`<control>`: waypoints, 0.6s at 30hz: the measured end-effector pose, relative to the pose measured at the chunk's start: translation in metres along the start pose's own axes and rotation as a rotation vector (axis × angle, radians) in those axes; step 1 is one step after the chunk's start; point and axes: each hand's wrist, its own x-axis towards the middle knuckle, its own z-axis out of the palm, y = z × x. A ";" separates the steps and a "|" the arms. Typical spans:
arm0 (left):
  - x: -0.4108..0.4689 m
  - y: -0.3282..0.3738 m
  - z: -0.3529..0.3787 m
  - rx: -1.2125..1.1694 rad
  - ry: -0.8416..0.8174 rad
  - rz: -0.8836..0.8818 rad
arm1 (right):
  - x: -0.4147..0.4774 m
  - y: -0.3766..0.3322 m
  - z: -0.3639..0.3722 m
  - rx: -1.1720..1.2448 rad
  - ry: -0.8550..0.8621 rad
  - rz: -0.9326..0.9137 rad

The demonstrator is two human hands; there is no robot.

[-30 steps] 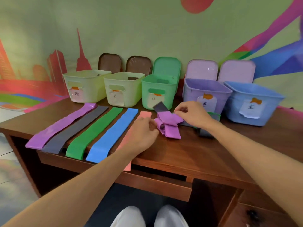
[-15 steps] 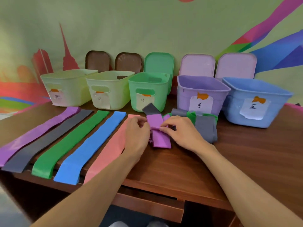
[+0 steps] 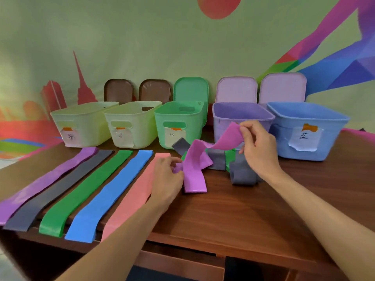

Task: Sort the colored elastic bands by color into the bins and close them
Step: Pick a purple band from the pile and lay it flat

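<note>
A folded purple band (image 3: 197, 165) is half unrolled at the table's middle. My right hand (image 3: 256, 148) pinches its upper end in front of the purple bin (image 3: 242, 116). My left hand (image 3: 167, 177) grips its lower end next to the pink band (image 3: 138, 191). Flat purple (image 3: 44, 183), grey (image 3: 58, 189), green (image 3: 85, 189) and blue (image 3: 110, 189) bands lie side by side at the left. A tangle of grey (image 3: 241, 173) and green (image 3: 230, 157) bands sits behind the held one. Two pale yellow-green bins (image 3: 85, 122) (image 3: 132, 122), a green bin (image 3: 178, 120) and a blue bin (image 3: 308, 130) stand open.
Lids lean on the wall behind the bins: two brown (image 3: 118, 91) (image 3: 155, 91), one green (image 3: 191, 88), two pale pink (image 3: 236, 89) (image 3: 283, 87). The wooden table (image 3: 253, 216) has a front edge with a drawer below. Flat bands overhang that edge at the left.
My right hand has lifted one end of the purple band up and to the right, unrolling it. My left hand stayed low on the other end.
</note>
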 end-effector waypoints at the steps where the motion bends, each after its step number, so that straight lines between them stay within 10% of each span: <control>1: 0.000 0.001 0.000 0.002 -0.005 -0.011 | -0.005 0.007 -0.003 0.003 0.054 0.009; 10: 0.000 0.042 0.006 0.625 -0.112 0.173 | -0.015 0.024 -0.013 -0.004 0.158 0.063; 18: 0.012 0.066 0.029 0.691 -0.293 0.196 | -0.016 0.027 -0.013 0.015 0.210 0.044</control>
